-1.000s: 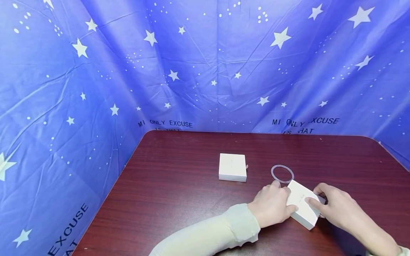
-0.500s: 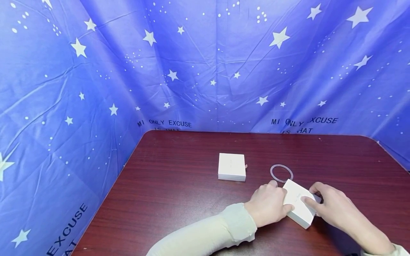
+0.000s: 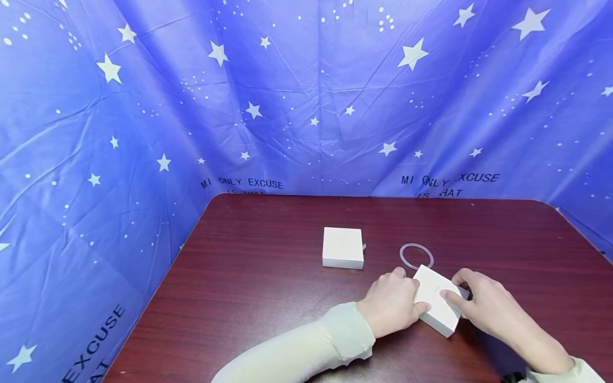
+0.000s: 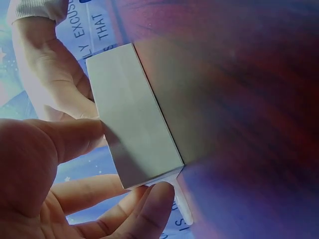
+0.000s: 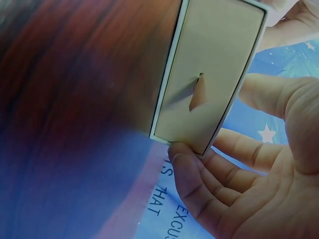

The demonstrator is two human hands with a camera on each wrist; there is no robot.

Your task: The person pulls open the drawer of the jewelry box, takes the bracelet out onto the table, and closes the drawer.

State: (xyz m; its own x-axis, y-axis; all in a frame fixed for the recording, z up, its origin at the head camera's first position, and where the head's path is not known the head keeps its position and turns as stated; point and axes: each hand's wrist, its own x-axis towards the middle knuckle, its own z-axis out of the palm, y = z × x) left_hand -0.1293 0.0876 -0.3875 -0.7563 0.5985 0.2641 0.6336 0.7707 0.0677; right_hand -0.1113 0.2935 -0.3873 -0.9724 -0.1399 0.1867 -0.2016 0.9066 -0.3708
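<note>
Both hands hold a small white drawer-style box [image 3: 436,300] at an angle over the right part of the table. My left hand [image 3: 391,303] grips its left end, thumb on the top face and other fingers around the far side. At the opposite end my right hand [image 3: 493,306] has its thumb on the top and its fingers curled at the far corner. A ribbon tab [image 5: 199,94] sticks out of the drawer front in the right wrist view; the drawer sits in its sleeve. Just behind the box lies a pale purple ring-shaped bangle [image 3: 416,256].
A second white box [image 3: 342,247], with a small pinkish tab on its right side, lies farther back to the left. The dark red wood-grain table [image 3: 249,250] is enclosed by blue star-printed cloth [image 3: 287,80] at the back and sides.
The head view has shifted slightly to the right. Both hands have brought the box a little to the left, closer to the bangle, keeping their grip on it.
</note>
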